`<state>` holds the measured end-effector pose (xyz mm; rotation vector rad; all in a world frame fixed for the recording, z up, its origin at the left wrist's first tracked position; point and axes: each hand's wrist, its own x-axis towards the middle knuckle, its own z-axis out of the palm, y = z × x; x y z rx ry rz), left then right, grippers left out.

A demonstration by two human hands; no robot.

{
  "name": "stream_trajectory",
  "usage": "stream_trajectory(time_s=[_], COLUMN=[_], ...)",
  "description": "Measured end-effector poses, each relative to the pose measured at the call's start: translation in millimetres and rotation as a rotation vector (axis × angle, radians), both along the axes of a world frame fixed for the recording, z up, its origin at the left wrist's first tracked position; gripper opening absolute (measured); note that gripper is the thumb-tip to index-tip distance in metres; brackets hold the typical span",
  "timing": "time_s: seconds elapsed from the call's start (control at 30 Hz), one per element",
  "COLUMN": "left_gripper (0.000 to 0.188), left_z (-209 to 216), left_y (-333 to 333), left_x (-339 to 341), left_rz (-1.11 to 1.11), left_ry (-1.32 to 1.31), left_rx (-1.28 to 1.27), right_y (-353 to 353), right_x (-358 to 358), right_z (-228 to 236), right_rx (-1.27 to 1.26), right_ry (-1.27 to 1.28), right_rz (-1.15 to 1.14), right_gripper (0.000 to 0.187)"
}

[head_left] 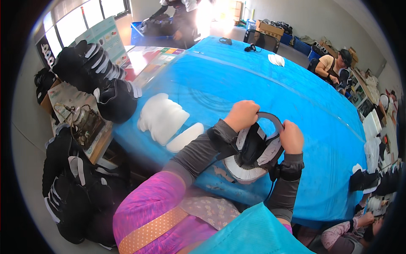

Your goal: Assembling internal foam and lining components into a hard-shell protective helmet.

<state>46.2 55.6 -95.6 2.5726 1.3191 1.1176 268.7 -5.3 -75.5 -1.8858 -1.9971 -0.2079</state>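
A black and white shoe upper [255, 146] is held up over the near side of the blue-covered table [270, 93]. My left hand [242, 116] is closed on the left side of its curved grey rim. My right hand [292, 137] grips the same rim on the right. Between my hands the rim arches into an open loop, and a pale, gathered edge faces me at the bottom. To the left of my left forearm lies a fanned pile of white insole-shaped pads [163, 116], with one pad [185, 137] set apart at its near end.
Stacked black shoe uppers [86, 63] stand at left, near a metal machine part [84, 120]; more uppers [76, 186] are heaped below. Several white pads [276, 60] and a small black object [252, 48] lie farther back. Other people [334, 70] work around the room.
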Motion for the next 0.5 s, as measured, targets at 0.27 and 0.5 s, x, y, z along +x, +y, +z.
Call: stream_trajectory(time_s=[0.27,0.5], left_gripper=[0.012,0.014], left_z=[2.0,9.0], left_y=[-3.2,-6.1], left_x=[1.6,-1.9], left_rz=[0.005,0.046], left_ry=[-0.011,-0.020], left_rx=[-0.041,-0.043], right_y=[1.5,1.2], right_x=[1.6,9.7], right_z=[-4.3,-10.0], right_rx=[0.046,0.037], right_ry=[0.041,-0.014], right_rz=[0.026,0.009], right_gripper=[0.014,0.008])
